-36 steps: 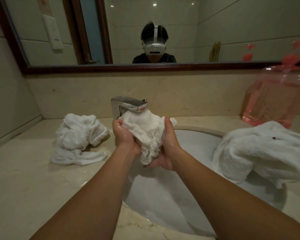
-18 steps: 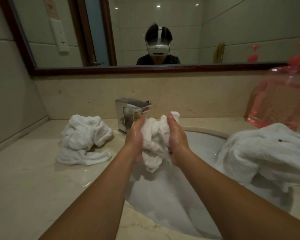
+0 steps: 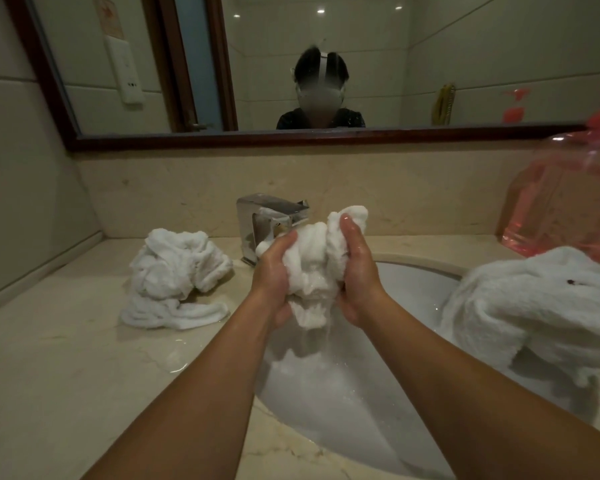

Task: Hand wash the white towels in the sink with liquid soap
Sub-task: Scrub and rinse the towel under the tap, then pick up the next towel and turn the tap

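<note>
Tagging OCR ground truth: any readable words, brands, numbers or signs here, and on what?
Nothing reads.
Notice in the mirror: red mark, too blurred to read.
Soap bottle: no legible label.
Faucet: no brand visible.
Held towel: no tag visible.

Head-worn wide-angle view over a bathroom sink.
The single camera sits at the person's head, looking forward and down onto the sink (image 3: 343, 410) from close above, so the basin fills the lower middle. It squarely faces the wall mirror (image 3: 499, 46), whose reflection shows the headset (image 3: 321, 88) itself. The wide lens bends the counter (image 3: 49, 375) at the edges.
</note>
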